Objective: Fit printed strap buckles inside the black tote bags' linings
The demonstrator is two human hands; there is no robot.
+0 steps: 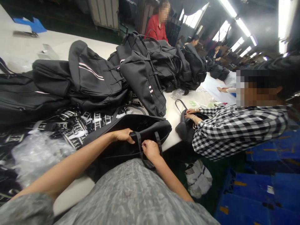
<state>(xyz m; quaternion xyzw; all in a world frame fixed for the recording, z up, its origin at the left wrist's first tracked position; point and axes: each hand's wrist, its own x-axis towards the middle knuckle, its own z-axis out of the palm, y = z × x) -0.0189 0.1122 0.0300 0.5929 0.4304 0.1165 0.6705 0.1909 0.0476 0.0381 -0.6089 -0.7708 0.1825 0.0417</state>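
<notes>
A black bag (142, 129) lies at the near edge of the white table (174, 114), its mouth toward me. My left hand (123, 135) grips the bag's near rim, fingers curled over the edge. My right hand (150, 149) is closed on the bag's black strap handle (140, 144) just beside it. Both hands sit close together right in front of my body.
Several black backpacks (93, 78) are piled across the table, with black-and-white lettered straps (77, 123) and clear plastic wrap (37, 153) to my left. A person in a checked shirt (234, 128) handles another black bag (185, 126) on my right. Blue crates (260, 193) stand on the floor; more people sit farther back.
</notes>
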